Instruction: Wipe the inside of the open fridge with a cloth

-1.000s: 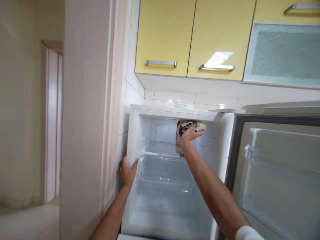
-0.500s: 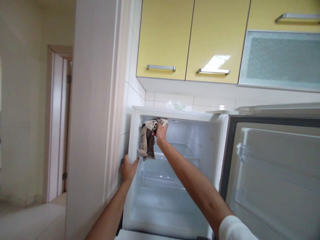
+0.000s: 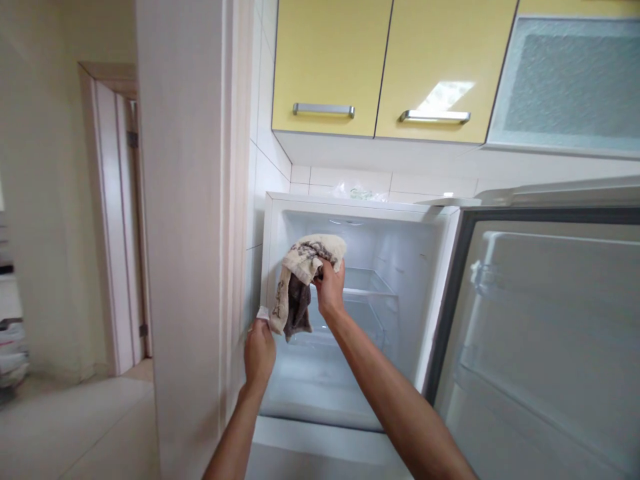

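A beige towel (image 3: 314, 257) with dark markings and a grey-brown side hangs in folds at the opening of the fridge (image 3: 267, 267). My right hand (image 3: 331, 288) grips it from the right, fingers closed in the bunched fabric. Its loose end droops down on the left. My left hand (image 3: 260, 350) is closed at the fridge's left edge, lower than the right. A small whitish tab or corner sticks up from its fingers beside the towel's hanging end and appears to belong to the towel.
The fridge door (image 3: 545, 320) stands wide to the right. Inside are clear shelves (image 3: 370, 281). A clear plastic bag (image 3: 357, 192) lies on top of the fridge, under yellow cabinets (image 3: 330, 67). A pale door frame or panel (image 3: 187, 233) rises close on the left.
My right hand has drawn the towel outward and lower, away from the fridge's upper left corner. My left hand has closed its fingers by the towel's end. The view has tilted down slightly.
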Demonstrator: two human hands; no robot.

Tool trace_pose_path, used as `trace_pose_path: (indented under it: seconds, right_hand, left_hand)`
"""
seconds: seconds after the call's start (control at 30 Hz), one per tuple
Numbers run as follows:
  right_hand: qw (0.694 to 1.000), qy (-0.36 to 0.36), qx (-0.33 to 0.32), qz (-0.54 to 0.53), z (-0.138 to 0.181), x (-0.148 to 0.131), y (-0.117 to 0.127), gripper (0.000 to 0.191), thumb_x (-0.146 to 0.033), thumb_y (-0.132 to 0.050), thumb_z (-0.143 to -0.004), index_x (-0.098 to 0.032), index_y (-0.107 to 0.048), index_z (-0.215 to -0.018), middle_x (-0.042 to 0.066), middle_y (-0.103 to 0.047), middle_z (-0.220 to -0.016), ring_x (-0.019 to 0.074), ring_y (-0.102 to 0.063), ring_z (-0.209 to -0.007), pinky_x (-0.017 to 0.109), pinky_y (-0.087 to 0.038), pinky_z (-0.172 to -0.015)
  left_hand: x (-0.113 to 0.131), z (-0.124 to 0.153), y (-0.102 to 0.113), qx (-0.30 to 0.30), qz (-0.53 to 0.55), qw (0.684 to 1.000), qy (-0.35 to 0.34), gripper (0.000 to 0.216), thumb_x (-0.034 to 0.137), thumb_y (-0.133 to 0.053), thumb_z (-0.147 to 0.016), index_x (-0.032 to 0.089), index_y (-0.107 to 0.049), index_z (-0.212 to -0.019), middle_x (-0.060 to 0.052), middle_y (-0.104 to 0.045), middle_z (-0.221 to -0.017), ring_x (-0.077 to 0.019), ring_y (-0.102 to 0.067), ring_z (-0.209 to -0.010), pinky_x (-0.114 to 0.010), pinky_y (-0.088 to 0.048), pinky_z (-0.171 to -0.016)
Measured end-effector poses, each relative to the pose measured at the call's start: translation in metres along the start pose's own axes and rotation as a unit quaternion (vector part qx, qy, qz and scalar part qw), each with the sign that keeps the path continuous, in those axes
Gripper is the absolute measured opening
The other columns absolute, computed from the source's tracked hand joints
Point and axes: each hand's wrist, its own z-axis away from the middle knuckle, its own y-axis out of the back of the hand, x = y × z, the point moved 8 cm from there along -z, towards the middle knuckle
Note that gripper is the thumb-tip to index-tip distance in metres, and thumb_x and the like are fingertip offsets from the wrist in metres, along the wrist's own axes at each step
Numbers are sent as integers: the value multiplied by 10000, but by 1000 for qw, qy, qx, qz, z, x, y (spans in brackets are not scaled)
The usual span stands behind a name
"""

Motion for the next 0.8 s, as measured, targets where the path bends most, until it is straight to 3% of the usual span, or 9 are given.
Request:
trace_pose_path:
  seconds: [0.1, 0.2, 0.3, 0.37, 0.5, 0.57, 0.73, 0.8]
  right_hand:
    - [999, -25, 3, -32, 27, 0, 13, 487, -411, -690, -650, -266, -522, -1083, -38, -681, -976, 120, -629, -793, 195, -487, -612]
    - [997, -51, 14, -49, 53, 0, 29, 504, -401, -720, -628, -257, -545, -1078, -28, -695, -975, 135, -639, -793, 208, -489, -609]
    - [997, -58, 25, -39, 76, -3, 48, 522, -390, -736, -621, -257, -563, -1095, -23, -708, -985, 148, -658, -808, 215, -495, -611]
    - [997, -63, 33, -26, 90, -5, 61, 540, -392, -736, -624, -263, -573, -1122, -25, -715, -994, 150, -664, -805, 220, -501, -611]
    - [996, -74, 40, 16, 116, -4, 92, 525, -400, -731, -649, -273, -596, -1140, -18, -719, -992, 168, -669, -806, 236, -513, -597]
    - [995, -72, 35, 63, 128, -2, 107, 486, -385, -733, -674, -270, -607, -1128, -16, -716, -978, 168, -662, -798, 238, -517, -595]
    - [973, -94, -4, 213, 152, 6, 138, 390, -388, -718, -728, -250, -621, -1079, -44, -659, -777, 142, -583, -599, 236, -481, -499]
    - [958, -101, -41, 265, 160, 9, 147, 382, -407, -671, -773, -249, -634, -1120, -18, -684, -829, 171, -623, -653, 268, -521, -530]
  left_hand:
    - [-22, 41, -2, 34, 206, 974, 91, 315, 379, -409, -905, 176, -650, -885, -122, -747, -879, -270, -719, -855, -413, -576, -814]
    - [-38, 83, -23, -17, 376, 904, 203, 319, 467, -573, -770, 169, -654, -850, -92, -739, -847, -255, -717, -848, -392, -596, -764]
    - [-40, 123, -40, -69, 454, 844, 277, 317, 423, -690, -663, 183, -658, -868, -85, -735, -944, -255, -711, -959, -413, -600, -835]
    - [-37, 147, -50, -125, 488, 802, 320, 318, 440, -693, -681, 211, -659, -899, -92, -724, -1011, -272, -700, -1023, -465, -597, -863]
    - [-10, 186, -61, -250, 614, 638, 393, 480, 627, -635, -768, 235, -681, -1042, -155, -693, -1226, -362, -645, -1189, -630, -539, -942]
    - [10, 190, -53, -274, 660, 588, 378, 551, 673, -620, -786, 240, -694, -1119, -163, -673, -1300, -382, -609, -1248, -665, -491, -1000]
    - [51, 187, -28, -327, 672, 589, 307, 573, 661, -526, -843, 271, -676, -1235, -151, -664, -1336, -385, -556, -1315, -682, -479, -1001]
    - [55, 192, -28, -350, 655, 602, 293, 535, 638, -552, -832, 272, -680, -1200, -141, -668, -1326, -376, -539, -1334, -660, -500, -985]
